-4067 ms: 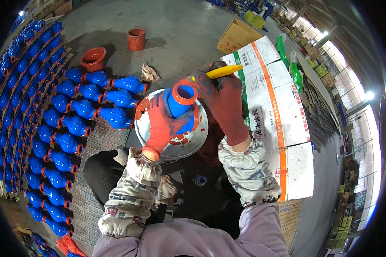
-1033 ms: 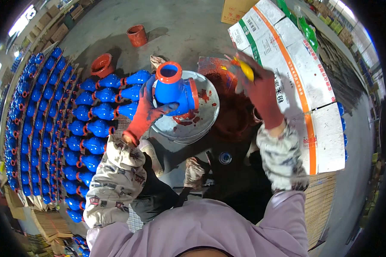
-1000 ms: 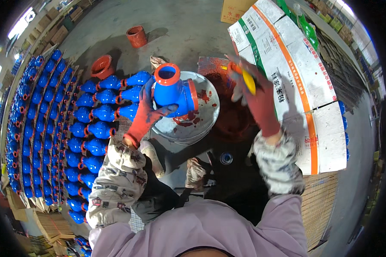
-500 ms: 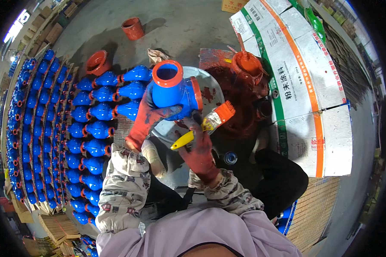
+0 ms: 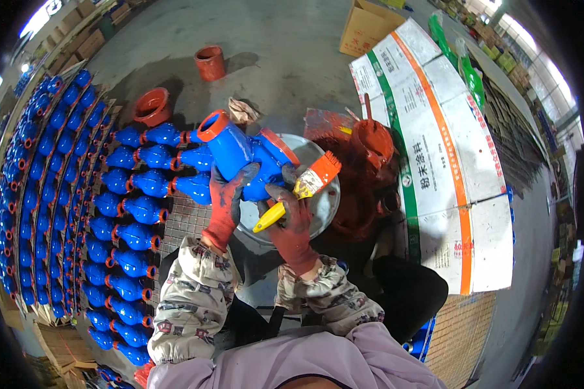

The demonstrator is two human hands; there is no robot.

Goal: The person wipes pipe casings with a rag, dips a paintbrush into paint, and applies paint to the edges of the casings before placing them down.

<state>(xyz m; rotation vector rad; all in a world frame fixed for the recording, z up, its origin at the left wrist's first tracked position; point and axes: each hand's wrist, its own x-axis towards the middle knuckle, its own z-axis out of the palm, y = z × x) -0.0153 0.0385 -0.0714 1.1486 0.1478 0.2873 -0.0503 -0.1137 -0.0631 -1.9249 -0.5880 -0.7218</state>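
Observation:
My left hand [image 5: 228,204], in a stained red glove, grips a glossy blue pipe fitting [image 5: 232,148] with orange-red flange rims. The fitting is tilted, one round opening to the upper left and another flange to the right. In my right hand [image 5: 292,223], gloved the same way, is a paintbrush [image 5: 310,183] with a yellow handle and bristles loaded with orange-red paint. The right fingers are also close against the fitting's lower right side; whether they support it I cannot tell. Beneath both hands stands a round grey table [image 5: 328,211] with red paint smears.
Rows of blue fittings [image 5: 150,183] lie on a mesh rack at left. A red paint pot [image 5: 372,141] stands right, on paint-covered ground. Two red containers [image 5: 209,63] sit farther off. White cardboard [image 5: 435,168] spreads along the right, with an open carton [image 5: 370,29] behind.
The fitting has moved left and tipped, its upper opening now facing the upper left. The brush has shifted slightly left with my right hand. The whole view has also turned a little.

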